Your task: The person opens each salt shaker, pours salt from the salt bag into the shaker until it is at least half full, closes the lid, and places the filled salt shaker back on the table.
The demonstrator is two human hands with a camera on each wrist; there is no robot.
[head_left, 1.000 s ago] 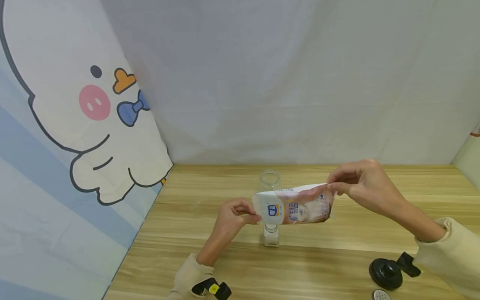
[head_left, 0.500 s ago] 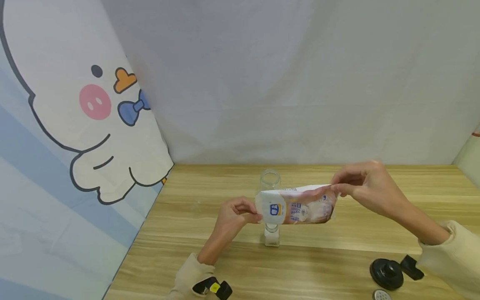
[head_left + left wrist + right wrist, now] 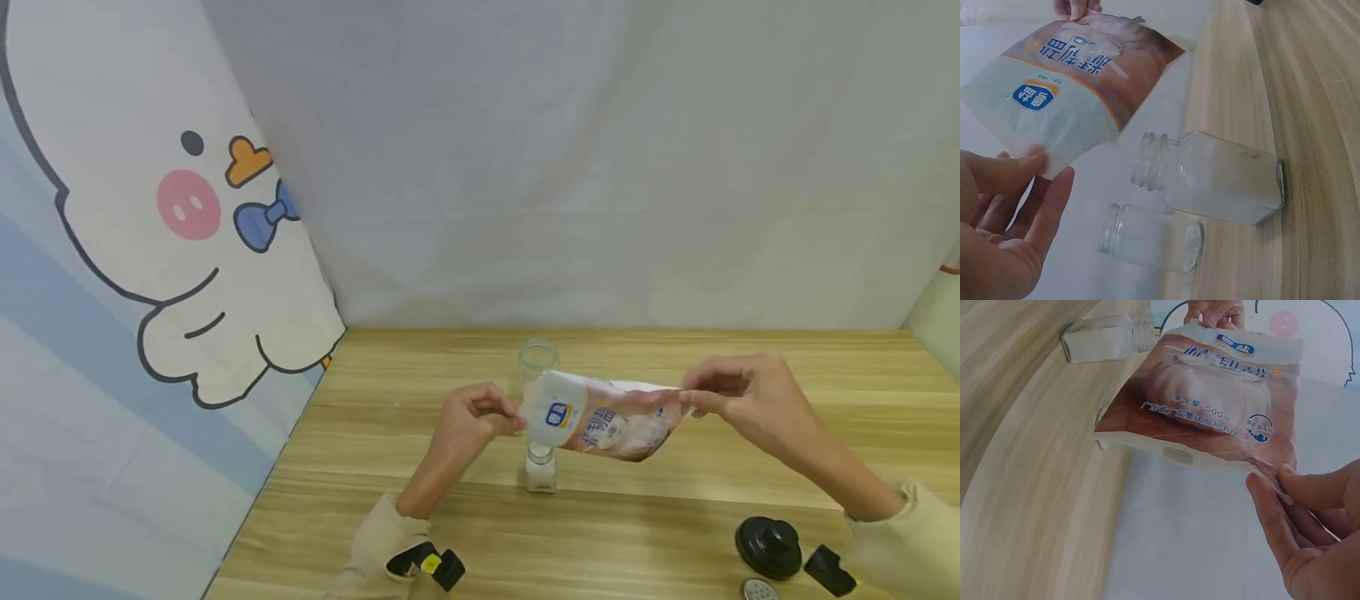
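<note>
- Grey backdrop [image 3: 600, 167] rises behind the wooden table [image 3: 637, 533]
- Printed bag [image 3: 600, 425], lower middle of the frame, partly hides a white-filled jar [image 3: 541, 475] and a clear jar [image 3: 538, 357]
- Left hand [image 3: 467, 425] pinches its left corner; right hand [image 3: 761, 408] pinches its right end
- Slipping fingertips could drop the bag onto either jar, toppling it
- Compared with half a second ago, the bag's right end sits lower

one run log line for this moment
left hand: pinches brown-white plastic bag; right hand: pinches bag's opposite end; square clear glass jar: upright, white contents
</note>
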